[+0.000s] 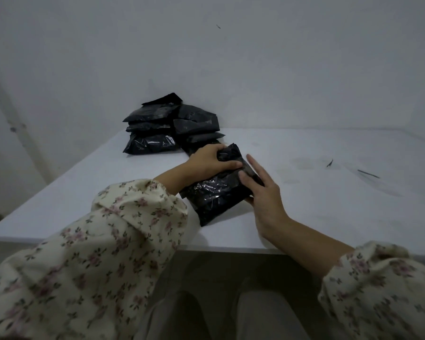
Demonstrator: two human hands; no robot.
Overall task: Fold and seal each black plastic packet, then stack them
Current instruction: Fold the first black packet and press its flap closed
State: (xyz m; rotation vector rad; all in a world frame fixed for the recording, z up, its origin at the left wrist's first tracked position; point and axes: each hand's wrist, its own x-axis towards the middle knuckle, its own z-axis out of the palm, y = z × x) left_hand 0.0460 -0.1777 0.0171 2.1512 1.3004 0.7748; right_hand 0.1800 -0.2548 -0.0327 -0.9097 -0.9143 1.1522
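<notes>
A black plastic packet [216, 195] lies on the white table [304, 217], slanting from near left to far right. My left hand [206, 161] grips its far end, thumb pressing the folded top down. My right hand [263, 192] rests against the packet's right side, with the thumb on top of it and the fingers held straight. Behind, at the table's far edge, a pile of black packets [169, 126] is stacked several high against the wall.
Two small dark scraps [329, 163] [368, 173] lie on the table at the right. A grey wall stands right behind the table. The table's near edge [231, 250] runs just under my forearms, above my lap.
</notes>
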